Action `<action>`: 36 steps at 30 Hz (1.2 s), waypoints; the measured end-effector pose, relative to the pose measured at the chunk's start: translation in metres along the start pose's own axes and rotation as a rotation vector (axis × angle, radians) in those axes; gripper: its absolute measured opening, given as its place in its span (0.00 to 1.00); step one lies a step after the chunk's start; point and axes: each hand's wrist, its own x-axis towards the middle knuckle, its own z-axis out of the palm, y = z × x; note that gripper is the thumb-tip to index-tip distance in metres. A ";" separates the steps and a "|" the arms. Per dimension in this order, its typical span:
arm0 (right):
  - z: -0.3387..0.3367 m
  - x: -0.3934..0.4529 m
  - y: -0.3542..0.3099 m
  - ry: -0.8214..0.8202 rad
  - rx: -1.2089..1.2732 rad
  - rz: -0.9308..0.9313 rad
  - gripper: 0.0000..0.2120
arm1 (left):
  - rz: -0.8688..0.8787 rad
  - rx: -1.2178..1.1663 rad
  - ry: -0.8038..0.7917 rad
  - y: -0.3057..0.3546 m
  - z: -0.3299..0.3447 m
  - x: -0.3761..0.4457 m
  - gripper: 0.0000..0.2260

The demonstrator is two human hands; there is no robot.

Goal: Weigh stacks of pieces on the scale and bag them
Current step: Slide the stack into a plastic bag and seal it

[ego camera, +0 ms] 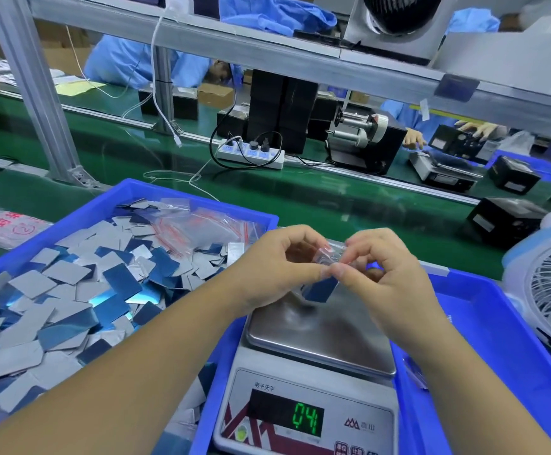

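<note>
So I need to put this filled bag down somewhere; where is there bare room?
The right blue tray, between the scale and the white fan, is mostly bare. The scale's steel pan below both hands is bare too. The left blue tray is crowded with pieces and empty bags.

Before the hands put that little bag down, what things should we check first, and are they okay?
1. Both hands have the bag: ok. The left hand and right hand pinch the top of the small clear bag.
2. Pieces are inside: ok. A blue stack hangs in the bag.
3. Bag sealed all along: cannot tell, fingers cover the strip.
4. Scale pan free: ok, nothing lies on the steel.
5. Scale shows zero: not ok. The display has green digits lit, not a plain zero.
6. Spare bags ready: ok. Empty bags lie in the left blue tray.
</note>
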 end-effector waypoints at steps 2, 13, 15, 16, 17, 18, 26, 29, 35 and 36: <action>-0.001 0.000 0.003 -0.097 -0.018 0.059 0.08 | -0.015 0.007 -0.003 -0.001 -0.002 0.000 0.09; -0.002 0.000 0.005 -0.022 0.065 0.071 0.12 | -0.109 -0.082 0.049 0.000 -0.006 0.001 0.06; -0.002 0.001 0.006 -0.030 0.135 0.105 0.14 | -0.107 -0.077 0.058 0.000 -0.007 0.002 0.10; -0.002 0.001 0.007 -0.036 0.157 0.127 0.15 | -0.109 -0.078 0.061 0.000 -0.008 0.002 0.11; -0.002 0.001 0.008 -0.038 0.169 0.142 0.16 | -0.112 -0.080 0.063 0.000 -0.008 0.002 0.12; -0.003 0.001 0.009 -0.036 0.174 0.151 0.17 | -0.115 -0.082 0.064 0.000 -0.008 0.002 0.12; -0.005 0.002 0.007 0.014 0.222 0.136 0.13 | -0.130 -0.055 0.077 0.001 -0.012 0.002 0.08; -0.006 0.003 0.008 -0.001 0.250 0.107 0.13 | -0.117 -0.029 0.061 0.001 -0.012 0.002 0.07; -0.002 0.002 0.011 -0.037 0.279 0.078 0.12 | -0.117 -0.028 0.044 0.000 -0.007 0.001 0.07; -0.001 0.002 0.012 -0.039 0.271 0.077 0.12 | -0.118 -0.030 0.043 -0.001 -0.005 0.001 0.07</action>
